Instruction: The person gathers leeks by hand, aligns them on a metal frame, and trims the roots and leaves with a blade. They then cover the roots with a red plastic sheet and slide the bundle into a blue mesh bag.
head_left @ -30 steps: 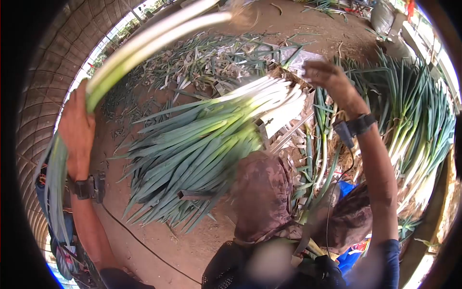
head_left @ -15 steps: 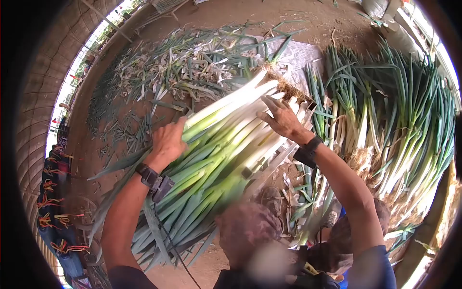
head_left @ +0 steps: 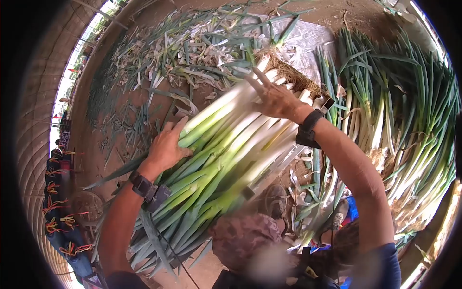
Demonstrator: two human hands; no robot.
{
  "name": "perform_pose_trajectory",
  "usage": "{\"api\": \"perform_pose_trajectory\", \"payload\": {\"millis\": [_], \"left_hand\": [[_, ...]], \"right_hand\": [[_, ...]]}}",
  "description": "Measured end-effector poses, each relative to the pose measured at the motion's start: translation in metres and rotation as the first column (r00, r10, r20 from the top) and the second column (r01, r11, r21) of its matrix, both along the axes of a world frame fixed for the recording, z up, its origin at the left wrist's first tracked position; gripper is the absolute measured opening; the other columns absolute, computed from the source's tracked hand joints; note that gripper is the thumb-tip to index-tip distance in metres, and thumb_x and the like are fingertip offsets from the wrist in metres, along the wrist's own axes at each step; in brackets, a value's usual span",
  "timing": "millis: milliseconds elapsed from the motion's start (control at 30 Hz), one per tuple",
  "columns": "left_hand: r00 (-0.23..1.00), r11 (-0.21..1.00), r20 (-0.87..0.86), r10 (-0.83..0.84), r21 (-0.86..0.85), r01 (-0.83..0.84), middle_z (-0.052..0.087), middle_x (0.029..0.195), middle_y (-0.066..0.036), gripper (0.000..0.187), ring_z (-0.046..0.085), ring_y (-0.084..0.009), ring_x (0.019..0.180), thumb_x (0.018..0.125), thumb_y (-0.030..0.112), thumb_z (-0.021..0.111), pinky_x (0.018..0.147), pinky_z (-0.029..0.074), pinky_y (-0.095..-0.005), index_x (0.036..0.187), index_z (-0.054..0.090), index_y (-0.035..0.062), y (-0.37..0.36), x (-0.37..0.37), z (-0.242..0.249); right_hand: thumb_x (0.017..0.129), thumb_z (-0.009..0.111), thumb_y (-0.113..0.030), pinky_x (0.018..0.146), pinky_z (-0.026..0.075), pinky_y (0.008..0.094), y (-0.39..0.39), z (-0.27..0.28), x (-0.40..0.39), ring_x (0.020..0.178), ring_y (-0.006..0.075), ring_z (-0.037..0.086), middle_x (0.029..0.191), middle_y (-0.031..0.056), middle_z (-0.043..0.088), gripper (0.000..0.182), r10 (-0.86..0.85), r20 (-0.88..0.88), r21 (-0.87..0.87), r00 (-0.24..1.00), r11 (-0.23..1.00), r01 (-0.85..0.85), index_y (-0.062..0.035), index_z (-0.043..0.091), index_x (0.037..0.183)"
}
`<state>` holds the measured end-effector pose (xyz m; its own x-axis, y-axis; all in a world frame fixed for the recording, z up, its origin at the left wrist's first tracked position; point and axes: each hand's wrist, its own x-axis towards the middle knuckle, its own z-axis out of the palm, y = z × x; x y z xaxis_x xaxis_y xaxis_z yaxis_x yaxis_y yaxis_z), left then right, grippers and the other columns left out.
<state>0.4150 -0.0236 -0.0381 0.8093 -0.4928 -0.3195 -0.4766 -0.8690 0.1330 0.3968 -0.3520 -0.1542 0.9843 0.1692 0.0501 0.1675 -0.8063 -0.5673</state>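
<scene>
Head view: your leeks (head_left: pixel 216 156) lie in a slanting stack in a metal rack (head_left: pixel 283 166), white shanks to the upper right, green leaves fanned to the lower left, with roots (head_left: pixel 296 74) massed at the rack's dark upper end. Beyond it, a plastic sheet (head_left: pixel 310 43) lies on the earth floor, beside a loose spread of trimmings (head_left: pixel 178 55). At right, more leeks in a large heap (head_left: pixel 423 125), leaves upward, roots downward. At far left, dark bundles (head_left: pixel 77 260) with red and yellow ties, contents too small to tell. Your left hand (head_left: pixel 166 148): on the near-left edge of the stack, fingers moderately parted from the thumb, touching the outermost stalks; whether they grip, you cannot tell. Your right hand (head_left: pixel 278 98): fingers spread wide over the white shanks, slightly blurred, gripping nothing; contact with the shanks cannot be told.
</scene>
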Motion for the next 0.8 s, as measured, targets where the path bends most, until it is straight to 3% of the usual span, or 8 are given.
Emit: {"api": "perform_pose_trajectory", "payload": {"millis": [33, 400, 467, 533, 600, 667, 767, 800], "left_hand": [[1.0, 1.0, -0.024, 0.014, 0.021, -0.014, 0.051, 0.134, -0.023, 0.095, 0.052, -0.0431, 0.123, 0.075, 0.016, 0.084, 0.104, 0.044, -0.046, 0.156, 0.034, 0.0087, -0.002, -0.002, 0.002], [0.999, 0.991, 0.021, 0.038, 0.124, -0.04, 0.045, 0.146, -0.024, 0.092, 0.048, -0.047, 0.129, 0.088, 0.028, 0.073, 0.109, 0.04, -0.0529, 0.16, 0.019, 0.0112, 0.071, -0.034, 0.014], [1.0, 0.993, 0.029, 0.001, 0.114, -0.005, 0.046, 0.146, -0.024, 0.09, 0.048, -0.0465, 0.129, 0.089, 0.027, 0.072, 0.108, 0.04, -0.052, 0.16, 0.02, 0.0107, 0.07, -0.038, 0.004], [0.983, 0.992, 0.13, -0.128, 0.039, 0.124, 0.047, 0.144, -0.025, 0.088, 0.048, -0.0449, 0.128, 0.088, 0.021, 0.072, 0.108, 0.041, -0.0502, 0.159, 0.022, 0.0107, 0.085, -0.031, -0.005], [0.986, 0.992, 0.117, -0.121, -0.022, 0.124, 0.047, 0.144, -0.024, 0.086, 0.049, -0.044, 0.128, 0.088, 0.013, 0.071, 0.108, 0.04, -0.0498, 0.159, 0.024, 0.0094, 0.093, -0.026, -0.015], [0.988, 0.993, 0.109, -0.11, -0.039, 0.114, 0.044, 0.148, -0.025, 0.084, 0.045, -0.0442, 0.132, 0.088, 0.004, 0.068, 0.112, 0.036, -0.0485, 0.159, 0.023, 0.0081, 0.098, -0.022, -0.019], [0.971, 0.98, 0.134, -0.197, -0.008, 0.2, 0.039, 0.153, -0.025, 0.082, 0.04, -0.0432, 0.139, 0.089, 0.002, 0.066, 0.117, 0.031, -0.0463, 0.159, 0.023, 0.0061, 0.095, -0.022, -0.014], [0.966, 0.975, 0.138, -0.217, -0.017, 0.221, 0.039, 0.153, -0.025, 0.082, 0.04, -0.0432, 0.139, 0.089, 0.002, 0.066, 0.117, 0.031, -0.0463, 0.159, 0.023, 0.0061, 0.094, -0.021, -0.013]], "right_hand": [[0.09, 0.056, -0.068, 0.12, 0.03, 0.0528, -0.002, 0.009, 0.007, 0.139, 0.0419, 0.046, 0.169, 0.0132, 0.009, 0.094, 0.002, -0.179, -0.051, 0.984, 0.999, -0.011, -0.0172, 0.022, 0.161], [0.084, 0.057, -0.075, 0.116, 0.038, 0.0474, -0.008, -0.006, 0.034, 0.139, 0.0416, 0.045, 0.167, 0.015, 0.019, 0.103, 0.082, -0.236, -0.162, 0.968, 0.979, -0.123, -0.0119, 0.027, 0.159], [0.082, 0.063, -0.074, 0.117, 0.037, 0.0447, -0.031, -0.098, 0.086, 0.141, 0.0412, 0.043, 0.167, 0.0161, 0.018, 0.106, 0.305, 0.036, -0.148, 0.952, 0.943, -0.297, -0.0119, 0.026, 0.159], [0.085, 0.066, -0.065, 0.112, 0.042, 0.0417, -0.043, 0.02, 0.012, 0.137, 0.0341, 0.05, 0.163, 0.0172, 0.031, 0.097, 0.132, -0.354, 0.194, 0.926, 0.979, -0.065, -0.0128, 0.03, 0.158], [0.089, 0.068, -0.053, 0.103, 0.049, 0.0377, -0.102, -0.01, -0.013, 0.13, 0.025, 0.057, 0.148, 0.0165, 0.053, 0.078, 0.418, 0.019, 0.873, 0.908, 0.436, -0.219, -0.0092, 0.046, 0.15], [0.094, 0.066, -0.046, 0.094, 0.053, 0.0346, -0.141, 0.037, -0.076, 0.126, 0.0193, 0.059, 0.133, 0.0144, 0.064, 0.058, 0.15, -0.123, 0.556, 0.981, 0.829, -0.057, -0.0042, 0.062, 0.135], [0.099, 0.06, -0.041, 0.075, 0.057, 0.0338, -0.206, -0.077, -0.185, 0.081, 0.0197, 0.072, 0.099, 0.0114, 0.075, 0.039, -0.146, -0.094, 0.928, 0.985, 0.345, 0.14, -0.0047, 0.074, 0.106], [0.096, 0.059, -0.029, 0.065, 0.055, 0.0312, -0.217, -0.11, -0.205, 0.071, 0.0173, 0.068, 0.086, 0.0084, 0.072, 0.029, -0.377, -0.415, 0.431, 0.828, 0.72, 0.544, -0.0069, 0.074, 0.084]]}}
